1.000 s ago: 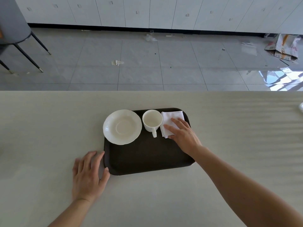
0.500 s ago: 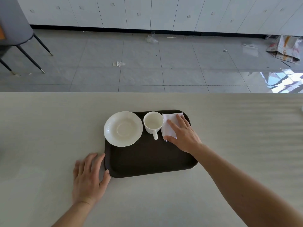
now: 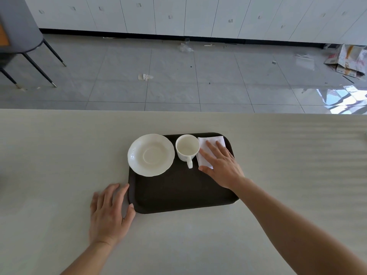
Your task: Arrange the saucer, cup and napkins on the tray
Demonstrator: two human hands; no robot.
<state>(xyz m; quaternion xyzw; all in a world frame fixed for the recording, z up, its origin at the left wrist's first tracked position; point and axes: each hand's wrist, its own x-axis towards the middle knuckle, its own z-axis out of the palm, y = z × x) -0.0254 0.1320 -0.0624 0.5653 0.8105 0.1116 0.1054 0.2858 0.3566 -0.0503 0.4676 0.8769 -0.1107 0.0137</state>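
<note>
A dark brown tray [image 3: 178, 193] lies on the pale table. On its far left corner sits a white saucer [image 3: 151, 155], its rim reaching past the tray's left edge. A white cup [image 3: 187, 147] stands upright beside it, handle pointing toward me. To the right of the cup lies a folded white napkin [image 3: 206, 142]. My right hand [image 3: 221, 165] rests flat on the napkin with fingers spread and covers its near right part. My left hand [image 3: 109, 212] lies flat on the table, thumb and fingertips touching the tray's near left corner.
The table's far edge [image 3: 178, 111] runs across the middle of the view, with tiled floor and scattered litter beyond. A grey chair [image 3: 17, 36] stands at the far left. Crumpled cardboard [image 3: 345, 60] lies on the floor at the far right.
My right hand has slid a little further over the napkin, toward the tray's far right corner. My left hand stays at the tray's corner.
</note>
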